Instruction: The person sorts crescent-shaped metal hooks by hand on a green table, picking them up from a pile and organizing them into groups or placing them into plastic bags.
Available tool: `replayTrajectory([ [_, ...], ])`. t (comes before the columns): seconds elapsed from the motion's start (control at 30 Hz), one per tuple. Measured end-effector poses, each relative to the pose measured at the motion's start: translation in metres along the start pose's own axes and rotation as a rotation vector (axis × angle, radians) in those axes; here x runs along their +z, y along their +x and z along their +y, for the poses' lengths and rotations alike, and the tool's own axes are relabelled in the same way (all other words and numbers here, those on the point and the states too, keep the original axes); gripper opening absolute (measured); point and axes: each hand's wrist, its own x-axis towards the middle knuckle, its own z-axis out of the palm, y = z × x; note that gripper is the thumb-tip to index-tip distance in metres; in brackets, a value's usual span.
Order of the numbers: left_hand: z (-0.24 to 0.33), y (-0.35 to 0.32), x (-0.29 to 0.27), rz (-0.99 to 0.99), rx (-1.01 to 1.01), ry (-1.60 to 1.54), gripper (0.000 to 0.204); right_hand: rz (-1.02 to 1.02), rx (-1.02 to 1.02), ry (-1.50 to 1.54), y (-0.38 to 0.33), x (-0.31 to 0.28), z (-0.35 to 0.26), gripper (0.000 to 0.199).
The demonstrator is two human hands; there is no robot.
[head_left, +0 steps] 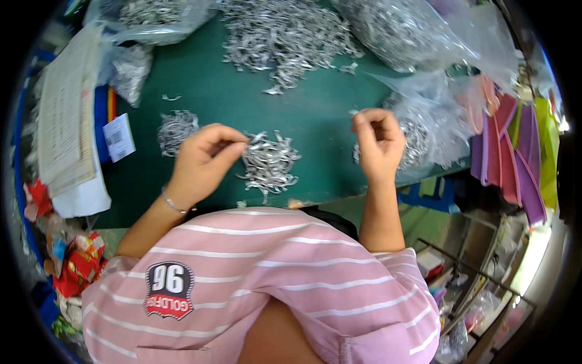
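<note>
Thumb and fingers pinched together, my left hand (203, 159) hovers at the left edge of a loose pile of small curved silver metal pieces (270, 162) on the green tabletop. Whatever those fingertips hold is too small to make out. My right hand (380, 145) is also closed in a pinch, and a small silver metal piece (354, 112) shows at its fingertips. Right beside that hand lies a clear plastic bag (439, 100) with similar metal pieces (415, 142) in its mouth. Left of my left hand is a smaller, tighter heap of metal pieces (177, 131).
A large heap of metal pieces (291, 39) covers the table's far side, with filled plastic bags (400, 33) around it. Papers (76, 115) and a white label (119, 138) hang at the left. Purple and pink strips (506, 151) hang at the right.
</note>
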Motion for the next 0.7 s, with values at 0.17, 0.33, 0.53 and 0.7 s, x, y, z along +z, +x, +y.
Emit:
replayTrajectory([
  [0.17,-0.003,0.004,0.001,-0.042,-0.018,-0.021,0.010,0.431,-0.076,-0.637,0.005,-0.084,0.012,0.006],
  [0.33,0.000,0.006,0.006,-0.035,-0.004,0.000,0.007,0.385,-0.299,-0.918,0.012,-0.081,0.009,0.010],
  [0.53,0.008,0.001,0.001,-0.063,-0.052,0.097,0.009,-0.212,-0.419,-0.572,0.026,0.023,0.001,0.018],
  [0.7,0.011,0.001,0.001,-0.077,-0.054,0.094,0.009,-0.494,-0.602,-0.513,0.038,0.081,0.014,0.022],
])
